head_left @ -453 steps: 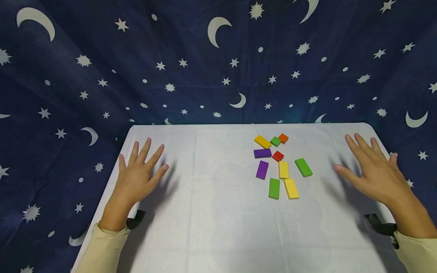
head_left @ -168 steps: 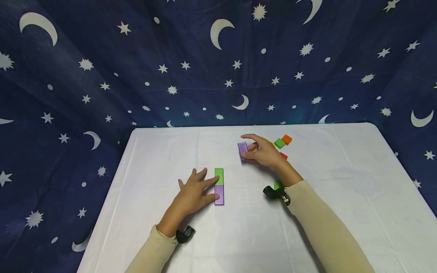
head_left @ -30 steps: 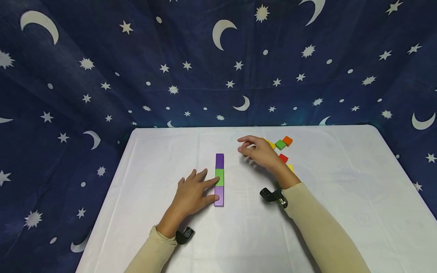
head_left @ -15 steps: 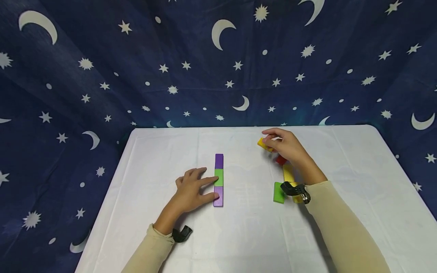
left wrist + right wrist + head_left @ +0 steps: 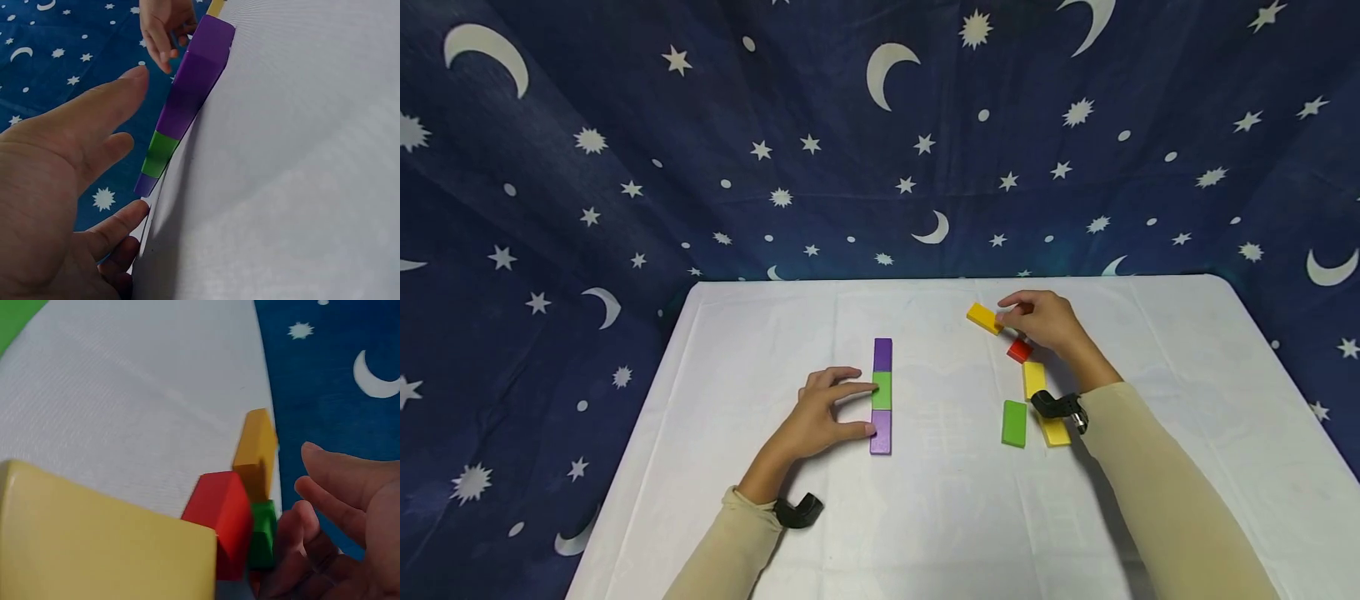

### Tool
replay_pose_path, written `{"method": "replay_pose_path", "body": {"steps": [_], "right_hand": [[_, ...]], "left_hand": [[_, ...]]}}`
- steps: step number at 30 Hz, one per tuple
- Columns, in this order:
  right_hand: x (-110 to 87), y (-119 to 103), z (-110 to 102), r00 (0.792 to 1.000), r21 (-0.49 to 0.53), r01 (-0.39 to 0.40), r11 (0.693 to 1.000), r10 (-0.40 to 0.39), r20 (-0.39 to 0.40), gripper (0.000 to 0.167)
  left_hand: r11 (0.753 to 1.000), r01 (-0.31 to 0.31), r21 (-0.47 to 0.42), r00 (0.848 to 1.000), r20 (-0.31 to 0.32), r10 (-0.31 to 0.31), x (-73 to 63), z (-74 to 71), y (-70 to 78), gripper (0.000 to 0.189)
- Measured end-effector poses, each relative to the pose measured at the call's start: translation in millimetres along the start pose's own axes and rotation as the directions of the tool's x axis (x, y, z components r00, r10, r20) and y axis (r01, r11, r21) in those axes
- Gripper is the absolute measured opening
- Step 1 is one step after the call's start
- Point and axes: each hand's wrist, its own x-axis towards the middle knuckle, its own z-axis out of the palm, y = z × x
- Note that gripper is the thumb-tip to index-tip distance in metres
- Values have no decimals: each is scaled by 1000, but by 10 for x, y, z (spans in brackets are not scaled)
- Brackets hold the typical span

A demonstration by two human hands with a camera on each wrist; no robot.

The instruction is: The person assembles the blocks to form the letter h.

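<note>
A straight row of three blocks lies on the white tabletop: a near purple block, a green block and a far purple block. Beside its left edge is my left hand, index fingertip at the green block and thumb tip at the near purple one. My right hand hovers among the loose blocks, thumb and fingers apart, its fingertips by the right end of a yellow block. In the right wrist view, a small green block shows beside its fingers; the head view hides it.
A red block lies just below the right hand. Nearer are a yellow block, a green block and another yellow block, partly under the wrist camera. A dark star-patterned cloth hangs behind the table.
Over the longer span, purple and green blocks came into a row. In the last second my right hand moved from near the row rightward to the loose blocks; my left fingertips drew slightly left.
</note>
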Motion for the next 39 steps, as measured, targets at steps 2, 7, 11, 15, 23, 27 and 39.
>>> {"method": "replay_pose_path", "body": {"steps": [2,7,11,15,23,27,39], "right_hand": [[30,18,17,1000,-23,-7,1000,7,11,41],[95,29,57,997,-46,-69,997,70,14,43],[133,50,68,993,-52,-114,992,115,23,44],[158,81,56,992,-62,-120,991,122,41,44],[183,92,46,990,-46,-131,990,134,52,42],[176,84,57,989,-46,-135,990,137,59,42],[126,-8,62,978,-20,-189,982,190,89,47]], "left_hand": [[1000,-4,8,1000,4,4,2,7,-11,63],[999,-1,36,1000,14,1,0,14,-12,67],[998,-1,57,1000,19,0,-11,11,6,67],[994,6,106,1000,15,-7,-20,2,37,65],[982,2,190,1000,-14,0,-9,-8,19,63],[982,-6,189,1000,-24,11,-17,3,-8,63],[982,-14,189,999,-28,20,-25,12,-22,62]]}}
